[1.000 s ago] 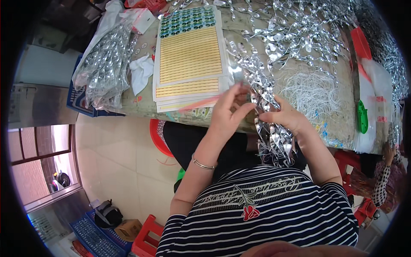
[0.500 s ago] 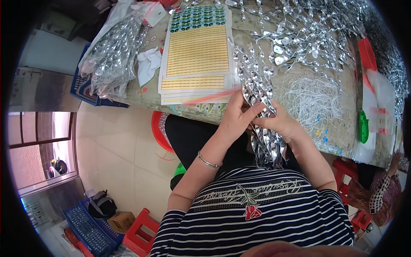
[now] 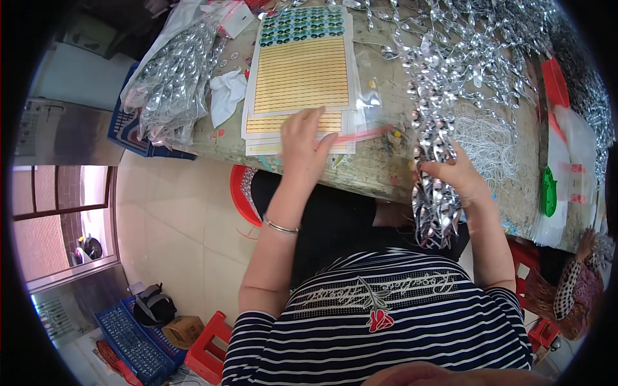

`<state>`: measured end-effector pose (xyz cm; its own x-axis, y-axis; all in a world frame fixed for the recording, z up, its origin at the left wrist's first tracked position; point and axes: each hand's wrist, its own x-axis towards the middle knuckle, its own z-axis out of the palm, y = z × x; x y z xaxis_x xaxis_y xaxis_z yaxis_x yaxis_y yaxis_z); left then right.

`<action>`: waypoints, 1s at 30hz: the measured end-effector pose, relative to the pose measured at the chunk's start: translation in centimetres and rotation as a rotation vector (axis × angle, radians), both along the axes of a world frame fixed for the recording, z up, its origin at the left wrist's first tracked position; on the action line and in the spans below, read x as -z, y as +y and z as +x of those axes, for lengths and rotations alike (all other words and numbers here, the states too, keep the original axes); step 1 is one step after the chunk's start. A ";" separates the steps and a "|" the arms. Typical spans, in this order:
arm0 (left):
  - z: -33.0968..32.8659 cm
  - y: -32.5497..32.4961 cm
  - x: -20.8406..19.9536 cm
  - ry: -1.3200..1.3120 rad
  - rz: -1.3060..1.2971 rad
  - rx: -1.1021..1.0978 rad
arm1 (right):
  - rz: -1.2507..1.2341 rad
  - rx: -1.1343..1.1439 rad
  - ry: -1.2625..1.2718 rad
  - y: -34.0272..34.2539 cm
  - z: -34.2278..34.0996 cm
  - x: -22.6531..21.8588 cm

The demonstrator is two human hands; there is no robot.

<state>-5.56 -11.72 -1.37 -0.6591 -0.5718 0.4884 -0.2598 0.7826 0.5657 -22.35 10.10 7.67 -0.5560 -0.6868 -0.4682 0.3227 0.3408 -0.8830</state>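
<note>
A bundle of shiny silver twisted strips [image 3: 432, 109] is gripped around its lower part by my right hand [image 3: 460, 174]. Its upper end lies over the tabletop and its lower end hangs past the near edge toward my lap. My left hand [image 3: 301, 145], its fingers apart and holding nothing, hovers at the lower edge of a stack of sticker sheets [image 3: 299, 74] with yellow rows and a green-blue top part. Beside that hand lies a thin pink-red strip [image 3: 367, 134]; whether the fingers touch it I cannot tell.
More silver strips [image 3: 476, 51] spread over the table's far right, with a tangle of white strings [image 3: 486, 141] nearer. A clear bag of silver pieces [image 3: 170, 83] and a crumpled white tissue [image 3: 226, 96] lie left. A green tool [image 3: 548, 192] is rightmost; another person's arm [image 3: 570, 283] shows beyond.
My left hand has let go of the silver strips and moved left to the sheets. My right hand has carried the bundle a little to the right.
</note>
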 end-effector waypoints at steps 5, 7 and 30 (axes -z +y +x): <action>1.2 -3.3 0.8 -0.213 -0.146 0.053 | 0.082 -0.026 0.030 2.2 -1.2 -0.3; 1.0 -3.5 0.0 -0.225 -0.112 0.063 | 0.121 -0.034 0.063 2.7 -1.1 -0.4; -0.2 -3.9 -0.7 -0.208 0.050 0.155 | 0.138 -0.340 -0.042 3.4 0.5 -0.8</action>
<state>-5.80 -15.59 -0.68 -0.8240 -0.4763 0.3068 -0.2542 0.7947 0.5512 -21.87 13.47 8.47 -0.2848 -0.7576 -0.5873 0.2054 0.5502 -0.8094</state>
